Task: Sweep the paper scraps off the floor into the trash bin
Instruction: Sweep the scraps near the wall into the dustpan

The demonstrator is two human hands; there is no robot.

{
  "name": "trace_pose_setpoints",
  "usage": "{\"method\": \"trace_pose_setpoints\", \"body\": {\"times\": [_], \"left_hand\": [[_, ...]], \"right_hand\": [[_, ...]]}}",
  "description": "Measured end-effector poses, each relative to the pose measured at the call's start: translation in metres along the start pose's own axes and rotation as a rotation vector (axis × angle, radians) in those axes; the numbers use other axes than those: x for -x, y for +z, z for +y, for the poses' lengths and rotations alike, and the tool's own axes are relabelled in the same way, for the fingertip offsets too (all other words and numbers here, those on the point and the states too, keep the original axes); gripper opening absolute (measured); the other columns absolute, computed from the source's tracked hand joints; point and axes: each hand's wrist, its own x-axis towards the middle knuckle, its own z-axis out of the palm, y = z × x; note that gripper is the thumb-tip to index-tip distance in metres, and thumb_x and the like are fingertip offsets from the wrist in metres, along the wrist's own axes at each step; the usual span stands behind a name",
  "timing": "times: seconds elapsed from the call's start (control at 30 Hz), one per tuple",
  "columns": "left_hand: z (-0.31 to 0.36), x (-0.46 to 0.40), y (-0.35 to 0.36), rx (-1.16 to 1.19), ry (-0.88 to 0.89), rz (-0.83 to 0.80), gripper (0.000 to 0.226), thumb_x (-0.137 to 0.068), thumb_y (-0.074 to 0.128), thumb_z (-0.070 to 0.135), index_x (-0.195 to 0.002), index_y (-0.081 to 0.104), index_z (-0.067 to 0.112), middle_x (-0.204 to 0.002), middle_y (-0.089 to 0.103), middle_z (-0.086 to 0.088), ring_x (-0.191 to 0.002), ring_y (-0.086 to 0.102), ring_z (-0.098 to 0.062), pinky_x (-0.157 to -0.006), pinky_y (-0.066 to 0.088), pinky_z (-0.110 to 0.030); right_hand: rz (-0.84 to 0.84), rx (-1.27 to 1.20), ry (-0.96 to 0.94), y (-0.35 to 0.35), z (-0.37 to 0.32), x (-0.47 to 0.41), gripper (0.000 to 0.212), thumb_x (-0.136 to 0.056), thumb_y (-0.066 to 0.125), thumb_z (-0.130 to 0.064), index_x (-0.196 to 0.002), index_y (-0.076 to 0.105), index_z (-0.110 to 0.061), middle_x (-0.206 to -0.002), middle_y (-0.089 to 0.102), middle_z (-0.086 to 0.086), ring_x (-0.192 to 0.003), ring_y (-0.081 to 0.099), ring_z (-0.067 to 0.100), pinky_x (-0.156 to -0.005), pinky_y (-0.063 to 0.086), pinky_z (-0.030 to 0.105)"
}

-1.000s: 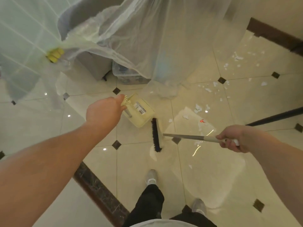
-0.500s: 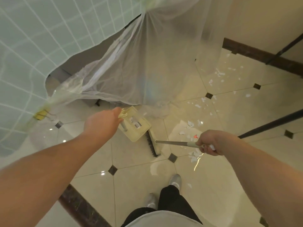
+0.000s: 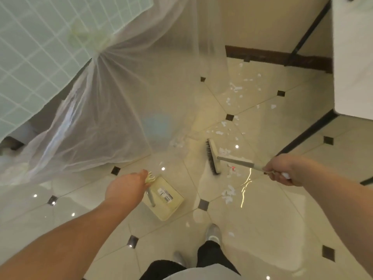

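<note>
Gripping a pale dustpan (image 3: 163, 197) in the left hand (image 3: 125, 188) and a broom (image 3: 214, 156) handle in the right hand (image 3: 281, 170); paper scraps (image 3: 228, 193) scattered across the floor (image 3: 262, 229) beside the brush.

Glossy cream tile floor (image 3: 262, 229) with small dark diamond insets (image 3: 203, 204) at tile corners, bright ceiling-light reflections scattered on it. Beige wall (image 3: 252, 21) at top with dark brown skirting (image 3: 268, 56). Sheer white curtain (image 3: 113, 110) gathered and draped down to the floor, left of centre. Pale green gridded panel (image 3: 40, 47) upper left. White furniture (image 3: 353, 57) on black legs (image 3: 304, 136), right edge.
</note>
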Motion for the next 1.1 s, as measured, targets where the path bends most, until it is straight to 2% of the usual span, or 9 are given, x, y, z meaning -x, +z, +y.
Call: {"method": "trace_pose_setpoints", "body": {"times": [0.2, 0.37, 0.5, 0.63, 0.77, 0.83, 0.9, 1.0, 1.1], "left_hand": [[0.043, -0.049, -0.021, 0.019, 0.189, -0.027, 0.017, -0.102, 0.048, 0.046, -0.098, 0.042, 0.03, -0.089, 0.062, 0.003, -0.077, 0.06, -0.024, -0.067, 0.054, -0.039], [0.087, -0.087, -0.047, -0.082, 0.367, -0.02, 0.019, -0.104, 0.045, 0.041, -0.112, 0.047, 0.024, -0.103, 0.066, -0.003, -0.094, 0.066, -0.029, -0.065, 0.044, -0.034], [0.107, -0.119, -0.056, -0.132, 0.529, 0.031, 0.027, -0.103, 0.048, 0.044, -0.116, 0.05, 0.02, -0.1, 0.067, -0.005, -0.093, 0.066, -0.03, -0.069, 0.05, -0.036], [0.12, -0.161, -0.06, -0.15, 0.713, 0.067, 0.027, -0.103, 0.047, 0.045, -0.118, 0.051, 0.023, -0.102, 0.067, -0.004, -0.093, 0.066, -0.028, -0.065, 0.044, -0.034], [0.125, -0.187, -0.057, -0.182, 0.879, 0.071, 0.027, -0.102, 0.048, 0.045, -0.115, 0.053, 0.021, -0.096, 0.067, -0.005, -0.084, 0.063, -0.028, -0.062, 0.043, -0.034], [0.123, -0.196, -0.057, -0.205, 0.92, 0.056, 0.027, -0.102, 0.048, 0.045, -0.113, 0.053, 0.021, -0.095, 0.066, -0.006, -0.078, 0.058, -0.027, -0.062, 0.044, -0.033], [0.121, -0.2, -0.057, -0.205, 0.936, 0.043, 0.027, -0.101, 0.048, 0.046, -0.111, 0.053, 0.021, -0.091, 0.065, -0.005, -0.075, 0.056, -0.026, -0.062, 0.044, -0.033], [0.122, -0.206, -0.057, -0.201, 0.975, 0.047, 0.027, -0.1, 0.048, 0.046, -0.108, 0.054, 0.021, -0.084, 0.06, -0.002, -0.075, 0.057, -0.026, -0.06, 0.044, -0.032], [0.123, -0.208, -0.06, -0.194, 1.002, 0.083, 0.026, -0.098, 0.048, 0.045, -0.102, 0.055, 0.02, -0.081, 0.06, -0.001, -0.074, 0.057, -0.026, -0.057, 0.041, -0.031]], "right_hand": [[0.023, -0.173, 0.007, -0.022, 0.075, 0.018, 0.023, -0.094, 0.066, -0.02, -0.11, 0.062, -0.004, -0.066, 0.06, 0.007, -0.04, 0.04, 0.007, -0.037, 0.035, 0.016], [-0.047, -0.459, 0.049, 0.008, 0.112, 0.036, 0.022, -0.096, 0.062, -0.019, -0.108, 0.061, -0.001, -0.062, 0.058, 0.005, -0.038, 0.039, 0.006, -0.036, 0.034, 0.015], [0.101, -0.522, 0.063, 0.049, 0.133, 0.059, 0.012, -0.094, 0.061, -0.008, -0.102, 0.061, 0.001, -0.066, 0.055, 0.01, -0.043, 0.042, 0.011, -0.04, 0.038, 0.017], [0.048, -1.055, 0.086, 0.096, 0.13, 0.098, 0.012, -0.096, 0.058, 0.001, -0.106, 0.056, 0.006, -0.08, 0.059, 0.016, -0.054, 0.053, 0.013, -0.048, 0.053, 0.021], [0.063, -1.557, 0.166, 0.148, 0.134, 0.117, 0.023, -0.093, 0.056, 0.009, -0.115, 0.052, 0.008, -0.108, 0.067, 0.026, -0.083, 0.071, 0.025, -0.061, 0.063, 0.036], [0.003, -1.668, 0.217, 0.182, 0.133, 0.123, 0.023, -0.09, 0.053, 0.007, -0.114, 0.051, 0.006, -0.088, 0.071, 0.021, -0.057, 0.064, 0.016, -0.049, 0.059, 0.026], [-0.009, -1.772, 0.259, 0.211, 0.133, 0.128, 0.016, -0.09, 0.053, 0.001, -0.106, 0.051, 0.0, -0.067, 0.061, 0.011, -0.039, 0.047, 0.009, -0.036, 0.047, 0.018], [0.057, -1.963, 0.322, 0.241, 0.129, 0.128, 0.009, -0.093, 0.059, -0.013, -0.095, 0.051, -0.011, -0.061, 0.05, 0.001, -0.035, 0.042, 0.007, -0.033, 0.042, 0.016], [0.17, -2.043, 0.461, 0.259, 0.125, 0.122, 0.007, -0.092, 0.063, -0.013, -0.092, 0.056, -0.014, -0.058, 0.049, 0.0, -0.037, 0.045, 0.009, -0.032, 0.042, 0.017]]}}
